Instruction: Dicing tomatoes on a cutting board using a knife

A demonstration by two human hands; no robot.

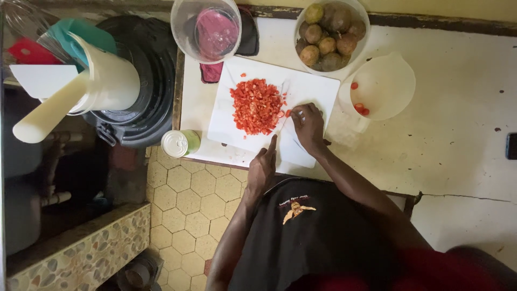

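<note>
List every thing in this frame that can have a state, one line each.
Red vegetable: diced, heaped on the board.
Cutting board: flat on the counter.
Left hand: gripping a knife handle.
Right hand: pressed on the board.
White bowl: nearly empty.
Clear jug: upright, lidless.
Small can: sealed.

Soft, even daylight brightens the pale surface (452, 140); the lower left lies in dim shadow, and the edges bend slightly.

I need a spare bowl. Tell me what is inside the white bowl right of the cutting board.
The white bowl holds a few small red pieces; the rest shows bare. Nothing covers it.
</note>
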